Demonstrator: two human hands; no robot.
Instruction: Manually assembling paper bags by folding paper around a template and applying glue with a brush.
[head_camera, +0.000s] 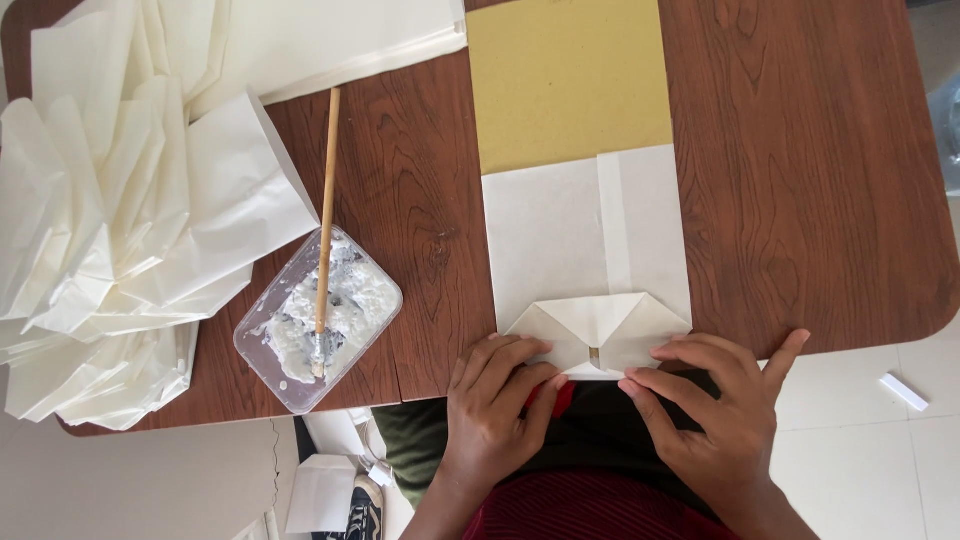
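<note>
Table (820, 200): brown wood-grain top with a rounded corner at the right; it carries everything named below, and pale floor tiles show past its near edge.
Stack of finished bags (110, 220): a big fanned heap of cream paper bags at the left of the table, some hanging over its edge.
Cardboard sheet (565, 80): mustard-yellow, lying flat at the top centre, its lower part slipped inside the paper bag.
Paper bag (585, 250): white, flat on the table just in front of the person, with a glued seam running up its middle; its near end is folded into two triangular flaps that meet at the centre, right at the table's near edge.
Glue tray (318, 320): clear plastic, rounded corners, smeared with white paste; it sits between the stack and the paper bag, apart from both.
Stick (325, 230): thin wooden one, its lower tip resting in the paste, its upper end leaning out over the tray's rim toward the far side.
Left hand (495, 410): fingers bent and spread only a little, tips pressing down on the left flap of the fold; gripping nothing.
Right hand (715, 410): fingers stretched flat and close together, thumb spread wide, tips pressing the right flap; gripping nothing.
</note>
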